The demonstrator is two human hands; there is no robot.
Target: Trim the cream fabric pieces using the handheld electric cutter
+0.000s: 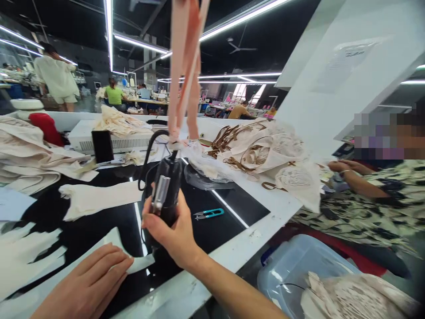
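My right hand [172,230] is wrapped round a black corded power tool [170,179] with a metal lever on its side. The tool stands upright and hangs from pink fabric straps [186,66]; its lower end is hidden, so I cannot tell its exact kind. Pressed flat with fingers stretched, my left hand [89,277] lies on a pale fabric piece [114,237], whose narrow end reaches toward the tool's base. Another cream fabric piece [102,199] lies behind. Teal thread snips [209,214] rest to the right of the tool on the glossy black surface [232,239].
Stacked cream fabric [26,155] lies at left, beside cut pieces [29,257]. A black phone-like object [102,146] stands behind. Cream garments with brown straps [265,150] are heaped at right. Below the table edge sits a clear bin [299,261]. A co-worker's arm [361,179] is at right.
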